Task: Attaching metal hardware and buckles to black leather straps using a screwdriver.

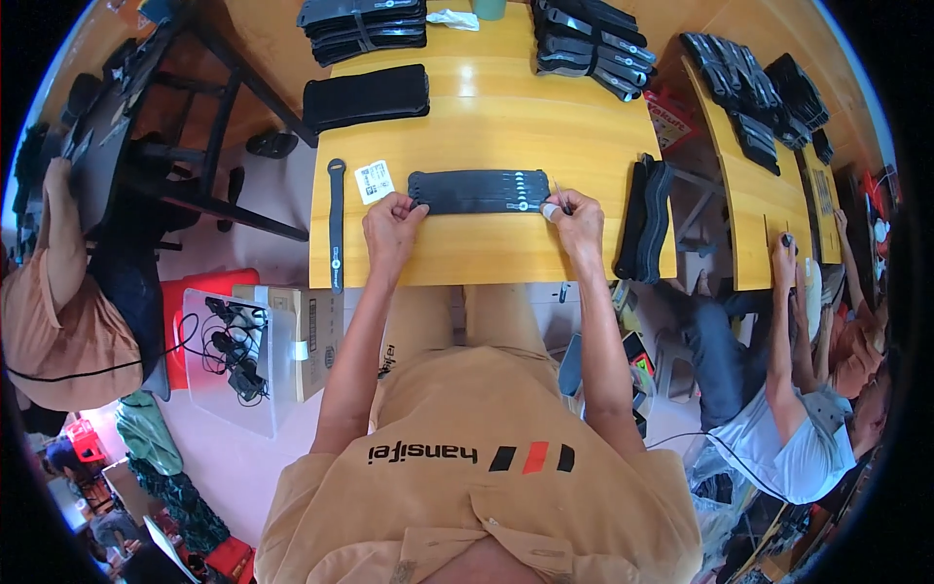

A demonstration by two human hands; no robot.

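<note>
Straps lie flat, left fingers and right fingers touching ends.

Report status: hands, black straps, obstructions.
Left hand, right hand at opposite ends of black straps. Straps run left to right between them. White label near left hand, apart from straps.

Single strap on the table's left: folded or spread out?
Spread out: the strap lies straight on the table, its two ends apart, no fold showing.
</note>
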